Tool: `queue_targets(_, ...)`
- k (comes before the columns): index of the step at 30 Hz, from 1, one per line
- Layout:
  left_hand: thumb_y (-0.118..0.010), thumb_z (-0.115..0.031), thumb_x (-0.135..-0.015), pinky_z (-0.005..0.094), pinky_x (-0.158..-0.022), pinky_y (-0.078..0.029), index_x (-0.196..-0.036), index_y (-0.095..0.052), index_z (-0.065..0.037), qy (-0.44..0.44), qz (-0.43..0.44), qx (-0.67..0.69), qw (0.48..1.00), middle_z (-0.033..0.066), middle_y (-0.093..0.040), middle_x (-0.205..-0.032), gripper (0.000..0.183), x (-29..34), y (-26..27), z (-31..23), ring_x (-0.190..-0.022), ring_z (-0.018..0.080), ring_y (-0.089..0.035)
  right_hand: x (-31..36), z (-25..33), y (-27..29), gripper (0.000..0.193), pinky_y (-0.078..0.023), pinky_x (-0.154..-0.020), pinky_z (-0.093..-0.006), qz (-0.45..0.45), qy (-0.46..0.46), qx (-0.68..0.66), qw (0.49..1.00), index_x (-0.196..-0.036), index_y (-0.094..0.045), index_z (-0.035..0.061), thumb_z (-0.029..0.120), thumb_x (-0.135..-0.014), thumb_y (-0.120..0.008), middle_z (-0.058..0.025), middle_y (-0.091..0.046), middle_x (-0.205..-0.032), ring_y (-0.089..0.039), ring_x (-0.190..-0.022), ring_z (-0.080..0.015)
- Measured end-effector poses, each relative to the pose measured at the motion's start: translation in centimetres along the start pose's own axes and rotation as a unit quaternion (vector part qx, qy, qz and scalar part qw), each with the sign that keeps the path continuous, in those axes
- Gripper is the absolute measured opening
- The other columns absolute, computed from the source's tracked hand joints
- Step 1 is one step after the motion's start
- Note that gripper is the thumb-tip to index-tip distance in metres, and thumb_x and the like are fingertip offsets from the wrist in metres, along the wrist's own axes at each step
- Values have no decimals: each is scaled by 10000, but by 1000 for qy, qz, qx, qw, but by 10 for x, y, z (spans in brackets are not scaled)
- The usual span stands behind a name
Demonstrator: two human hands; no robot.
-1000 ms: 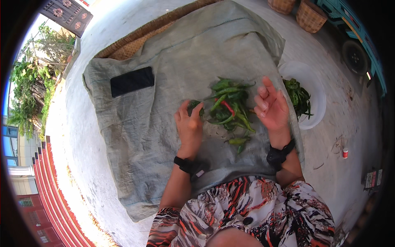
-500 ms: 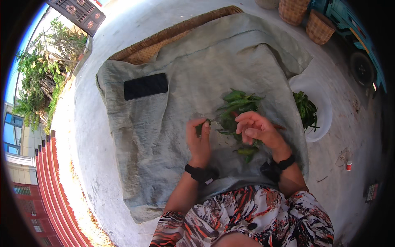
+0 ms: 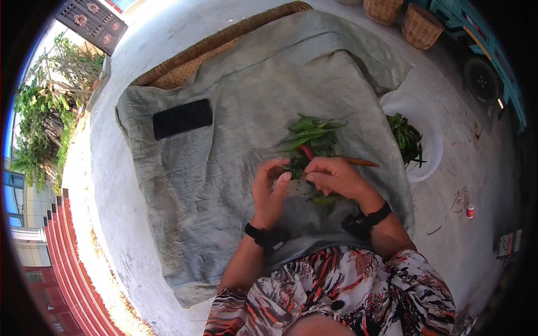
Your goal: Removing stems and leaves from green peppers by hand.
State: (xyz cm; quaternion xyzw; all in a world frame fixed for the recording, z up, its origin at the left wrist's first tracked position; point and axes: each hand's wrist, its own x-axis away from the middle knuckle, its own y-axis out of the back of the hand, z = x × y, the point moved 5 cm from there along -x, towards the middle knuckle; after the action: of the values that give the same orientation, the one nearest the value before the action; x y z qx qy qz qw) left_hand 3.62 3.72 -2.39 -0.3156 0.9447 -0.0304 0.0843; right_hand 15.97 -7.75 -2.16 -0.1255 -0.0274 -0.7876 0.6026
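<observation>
A heap of green chili peppers (image 3: 308,135) lies on the grey woven sheet (image 3: 241,84) in front of me, with dark leafy bits in it. A red chili pepper (image 3: 306,152) sticks up in the heap, and an orange-red chili pepper (image 3: 363,162) pokes out past my knuckles. At the heap's left edge, my left hand (image 3: 270,189) curls its thumb and fingers around a small dark green thing whose kind is unclear. My right hand (image 3: 337,178) is pinched close beside it, over the heap. Whatever its fingertips hold is hidden.
A black phone (image 3: 182,119) lies on the sheet at the left. Beyond the right edge stands a white tub (image 3: 430,143) with green peppers (image 3: 406,140). A woven tray rim (image 3: 224,42) shows at the back; wicker baskets (image 3: 421,27) and a teal vehicle (image 3: 486,42) are far right.
My right hand has come down and left, from loosely raised fingers to a pinch beside my left hand. The view has shifted slightly, and the red pepper shows more.
</observation>
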Motion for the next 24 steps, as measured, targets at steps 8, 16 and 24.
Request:
queue_targets(8, -615, -132, -881, 260, -764, -466, -1157, -577, -41, 13, 27, -167, 985, 104, -433, -1341, 294, -13, -3, -4, -955, 137, -560, 7, 1, 57, 220, -366, -487, -218, -96, 215, -465, 853, -1077, -568, 79, 255, -971, -492, 17, -485, -704, -422, -542, -82)
queue_targets(16, -536, -110, -937, 244, -744, -480, -1135, -585, -29, -60, -10, -164, 985, 108, -506, -1266, 220, -12, 4, 2, -920, 133, -580, 11, 9, 56, 310, -401, -514, -235, -44, 259, -445, 856, -1206, -522, 77, 263, -963, -474, -15, -494, -799, -461, -603, -94)
queue_targets(24, -533, -89, -943, 241, -715, -476, -1076, -589, -17, -83, -100, -62, 990, 103, -590, -1092, 161, -5, 16, -11, -836, 118, -588, 5, 15, 31, 309, -427, -573, -189, -110, 180, -127, 969, -1170, -535, 49, 150, -888, -611, -29, -594, -1018, -527, -665, -50)
